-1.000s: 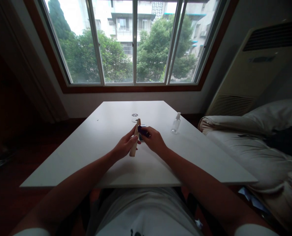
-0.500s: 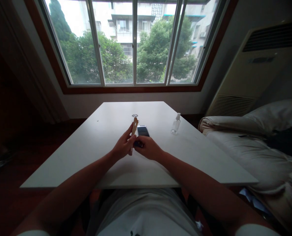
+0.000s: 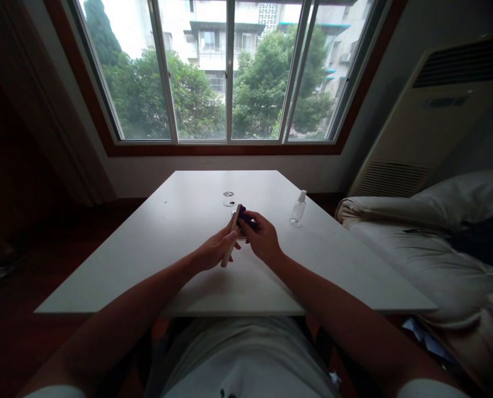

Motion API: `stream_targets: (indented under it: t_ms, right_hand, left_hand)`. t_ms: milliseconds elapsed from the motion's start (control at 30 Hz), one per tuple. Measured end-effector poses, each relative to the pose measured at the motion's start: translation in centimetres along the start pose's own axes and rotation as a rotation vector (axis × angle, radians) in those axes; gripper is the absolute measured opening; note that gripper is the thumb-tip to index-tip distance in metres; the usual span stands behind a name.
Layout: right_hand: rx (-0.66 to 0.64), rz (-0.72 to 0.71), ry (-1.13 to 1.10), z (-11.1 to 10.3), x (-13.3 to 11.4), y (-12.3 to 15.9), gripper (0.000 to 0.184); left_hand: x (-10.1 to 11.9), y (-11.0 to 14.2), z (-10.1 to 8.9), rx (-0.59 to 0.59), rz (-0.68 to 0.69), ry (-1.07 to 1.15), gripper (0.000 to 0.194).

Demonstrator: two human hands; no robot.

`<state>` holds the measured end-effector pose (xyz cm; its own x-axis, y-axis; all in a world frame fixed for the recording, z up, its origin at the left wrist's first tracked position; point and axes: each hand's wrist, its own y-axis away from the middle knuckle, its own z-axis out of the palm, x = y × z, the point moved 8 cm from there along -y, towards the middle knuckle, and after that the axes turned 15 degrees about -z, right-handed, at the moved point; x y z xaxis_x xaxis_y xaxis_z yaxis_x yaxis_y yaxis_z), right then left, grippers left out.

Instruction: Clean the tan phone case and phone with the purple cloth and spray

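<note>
My left hand point(image 3: 217, 250) grips a slim tan phone case point(image 3: 229, 254), held tilted and nearly edge-on above the table. Its fingers wrap behind the case, with the thumb along the near side. In my right hand point(image 3: 265, 235) is a bunched dark purple cloth point(image 3: 246, 219), pinched between the fingers and pressed against the upper part of the case's right face. That face is turned away from my view. A phone with a dark screen, lying on the table beyond, is now mostly hidden by my hands.
Past my hands, two small round flat pieces lie on the white table point(image 3: 155, 237): a patterned one point(image 3: 229, 194) and a pale one point(image 3: 229, 203). A clear spray bottle point(image 3: 298, 210) stands to the right. Beside the table is a light sofa point(image 3: 420, 243); a window is ahead.
My right hand has risen from low beside the case to its upper part, cloth in its fingers. The case has shifted slightly right and leans more, and the hands now cover the phone.
</note>
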<state>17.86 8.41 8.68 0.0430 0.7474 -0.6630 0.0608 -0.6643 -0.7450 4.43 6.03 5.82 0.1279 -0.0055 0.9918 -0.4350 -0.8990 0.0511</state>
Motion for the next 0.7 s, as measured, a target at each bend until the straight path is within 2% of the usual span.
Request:
stream_targets:
  t_ms: [100,233,333,433,533,700]
  right_hand:
    - [-0.121,-0.109,0.035,1.2,-1.2,0.6,0.029]
    - [-0.354,-0.266,0.12,3.4,-3.5,1.7,0.023]
    - [-0.507,-0.378,0.176,4.6,-4.8,2.4,0.024]
    - [-0.603,-0.473,0.217,5.1,-5.4,2.8,0.027]
    - [-0.621,-0.513,0.251,5.1,-5.5,2.8,0.027]
    - [-0.44,-0.439,0.284,4.0,-5.2,2.0,0.026]
  left_hand:
    - [0.0,-0.2,-0.6,0.032,0.003,0.055,0.071]
    - [0.3,-0.4,-2.1,0.116,0.034,0.189,0.07]
    - [0.4,-0.3,-3.1,0.175,0.047,0.27,0.07]
    - [0.5,-0.3,-3.3,0.176,0.04,0.299,0.07]
    - [0.7,-0.2,-3.2,0.166,0.055,0.306,0.067]
    - [0.9,-0.2,-2.5,0.125,0.047,0.286,0.066]
